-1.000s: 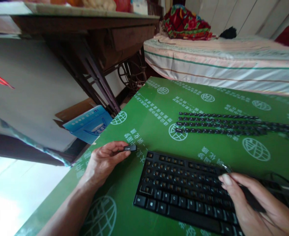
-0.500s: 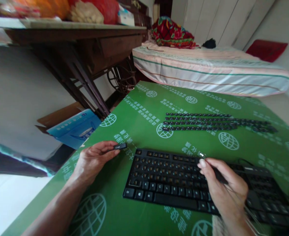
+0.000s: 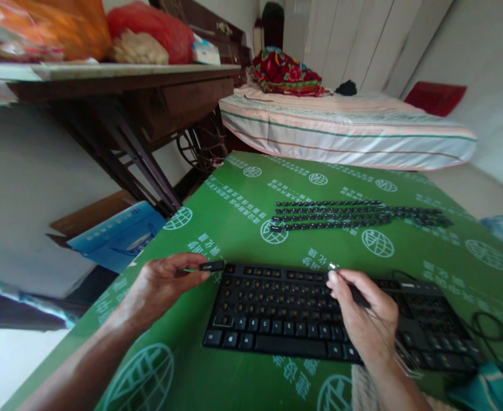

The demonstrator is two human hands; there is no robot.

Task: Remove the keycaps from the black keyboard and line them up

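Note:
My left hand (image 3: 166, 285) pinches a long black keycap (image 3: 211, 266) with white lettering, just off the top left corner of the keyboard (image 3: 303, 345). Over the keyboard's right half, my right hand (image 3: 366, 314) is closed around a wire keycap puller (image 3: 399, 348), its thin wires trailing back toward the wrist. A small shiny piece (image 3: 333, 266) shows at the right fingertips, too small to name. Keycaps sit on the keyboard's two lowest rows; the upper rows show bare switch sockets.
Several rows of loose keycaps (image 3: 328, 218) lie behind the keyboard on the green printed table (image 3: 226, 228). A black cable (image 3: 491, 325) curls at the right. Left stands a sewing-machine table (image 3: 149, 80) above a blue box (image 3: 114, 237); a bed (image 3: 341, 123) is beyond.
The view has shifted, so the table's contents appear farther left. My left hand has brought the long keycap closer to the keyboard's corner. The right hand keeps its grip.

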